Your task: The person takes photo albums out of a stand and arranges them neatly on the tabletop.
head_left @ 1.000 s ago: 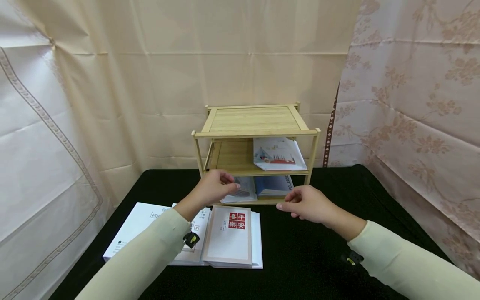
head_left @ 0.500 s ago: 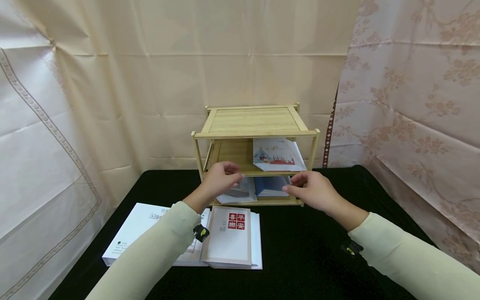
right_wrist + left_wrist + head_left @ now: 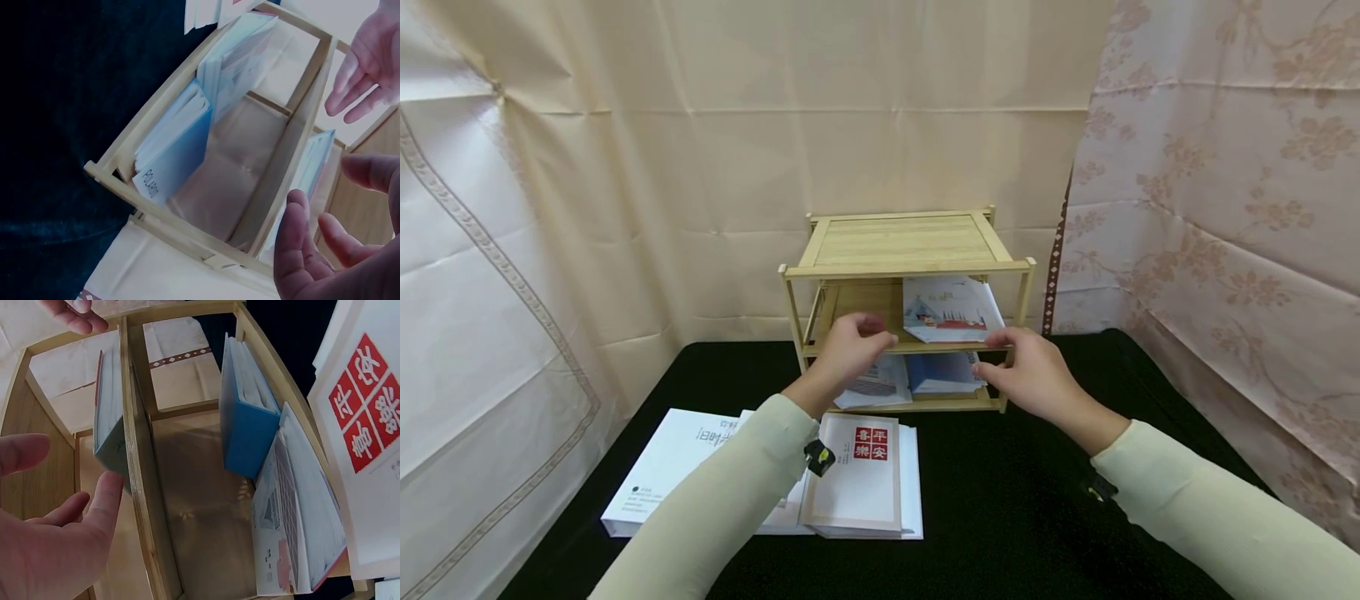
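A light wooden rack (image 3: 902, 242) stands at the back of the table. On its middle shelf, to the right, a white book (image 3: 951, 308) with a colourful cover leans back. My left hand (image 3: 853, 354) hovers before the left part of that shelf, thumb and fingers apart in the left wrist view, holding nothing. By the book's lower right corner is my right hand (image 3: 1033, 375); in the right wrist view its curved thumb and fingers stand apart around a gap, and contact with the book cannot be made out. Below lean a blue book (image 3: 942, 372) and a pale book (image 3: 880, 383).
In front of the rack lie several books: a cream one with red square characters (image 3: 853, 492) on top, and a thick white book (image 3: 658, 471) at the left. Black cloth (image 3: 1037, 500) covers the table. Curtains hang behind and at both sides.
Both hands have moved forward and up towards the middle shelf, the left one also rightward. The right hand has come from in front of the lower shelf to the white book's corner.
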